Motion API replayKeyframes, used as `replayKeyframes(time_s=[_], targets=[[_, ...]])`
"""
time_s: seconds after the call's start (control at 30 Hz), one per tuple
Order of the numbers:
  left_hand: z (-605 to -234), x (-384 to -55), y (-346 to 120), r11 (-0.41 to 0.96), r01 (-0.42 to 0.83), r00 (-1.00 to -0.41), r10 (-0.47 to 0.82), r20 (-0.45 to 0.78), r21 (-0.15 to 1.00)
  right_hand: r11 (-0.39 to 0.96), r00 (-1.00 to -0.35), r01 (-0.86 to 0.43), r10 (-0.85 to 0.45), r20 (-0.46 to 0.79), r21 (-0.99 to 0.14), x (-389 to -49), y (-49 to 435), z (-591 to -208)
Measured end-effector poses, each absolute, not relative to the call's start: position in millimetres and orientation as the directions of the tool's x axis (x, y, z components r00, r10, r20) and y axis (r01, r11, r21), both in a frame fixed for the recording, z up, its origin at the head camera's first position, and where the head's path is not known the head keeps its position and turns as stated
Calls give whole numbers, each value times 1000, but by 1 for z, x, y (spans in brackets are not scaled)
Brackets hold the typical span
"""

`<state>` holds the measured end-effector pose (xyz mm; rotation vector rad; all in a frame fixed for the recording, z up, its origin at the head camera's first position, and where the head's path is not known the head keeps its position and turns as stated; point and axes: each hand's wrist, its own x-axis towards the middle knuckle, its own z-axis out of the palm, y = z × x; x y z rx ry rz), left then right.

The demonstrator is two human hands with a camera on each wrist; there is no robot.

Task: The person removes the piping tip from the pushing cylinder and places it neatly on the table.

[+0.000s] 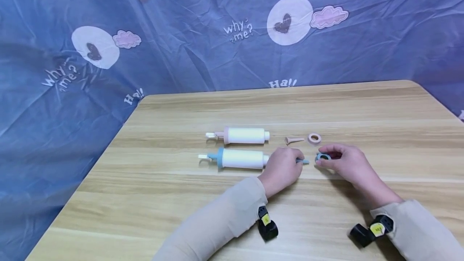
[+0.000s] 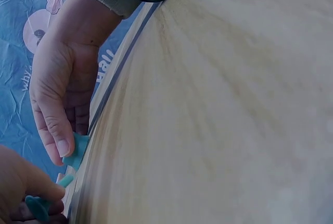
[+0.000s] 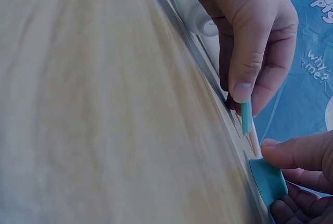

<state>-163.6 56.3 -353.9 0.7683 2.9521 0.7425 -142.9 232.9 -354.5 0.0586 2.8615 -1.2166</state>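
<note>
My left hand [image 1: 284,167] pinches a small blue nozzle [image 1: 303,161] with a flared end and a thin stem; the flare [image 2: 37,208] shows in the left wrist view. My right hand [image 1: 346,162] pinches a blue ring [image 1: 323,156] between thumb and fingers, low at the tabletop; its wide band [image 3: 269,181] faces the right wrist view. Left of my left hand lies a white cylinder [image 1: 242,159] with a blue collar, a blue stem and a white end piece. Its narrow right tip is partly behind my left hand.
Behind it lies a matching white cylinder [image 1: 246,135] with a pink collar. Right of that are a pink nozzle [image 1: 294,140] and a pink ring [image 1: 314,138]. All of them lie on a wood-grain table [image 1: 145,196]. A blue printed cloth [image 1: 203,43] hangs behind the table.
</note>
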Motion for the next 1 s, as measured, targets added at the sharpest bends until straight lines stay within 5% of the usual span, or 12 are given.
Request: replayKeyframes(time_s=[1.0], targets=[[-357,-162,58,793,478,-877,457,151,378,677,-995,83,13,-100,-731,-146,233,-350]])
